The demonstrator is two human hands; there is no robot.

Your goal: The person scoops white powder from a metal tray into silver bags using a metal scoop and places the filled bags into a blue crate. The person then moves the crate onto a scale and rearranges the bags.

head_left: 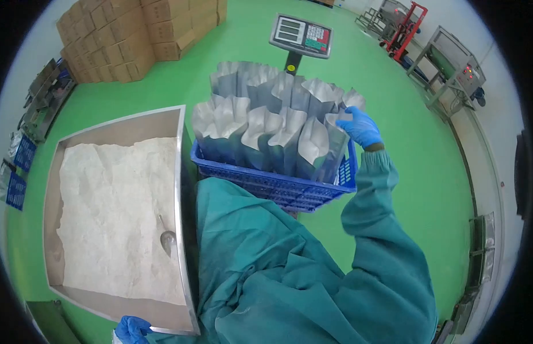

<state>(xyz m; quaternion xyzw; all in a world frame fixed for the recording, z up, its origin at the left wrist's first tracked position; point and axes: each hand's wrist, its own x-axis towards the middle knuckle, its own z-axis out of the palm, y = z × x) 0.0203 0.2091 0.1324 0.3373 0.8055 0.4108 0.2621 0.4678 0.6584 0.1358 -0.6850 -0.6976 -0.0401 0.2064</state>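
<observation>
My right hand (363,127), in a blue glove, pinches the upper edge of a silver foil bag (336,140) at the right end of a blue plastic crate (266,186). Several other open-topped foil bags (286,135) stand upright in rows in that crate. At the lower left, my left hand (132,329), also blue-gloved, is closed beside the near edge of a metal bin (186,246). A bit of something white shows beneath it, too little to name. Pale powder (114,218) fills much of the bin. A metal scoop (168,241) lies on the powder near the right wall.
Behind the crate rises a scale display (301,37) on a post. Stacked cardboard boxes (129,43) stand at the far left. Metal machines (450,66) and a red hand lift (407,31) line the right wall. Blue baskets (17,189) are at the left edge.
</observation>
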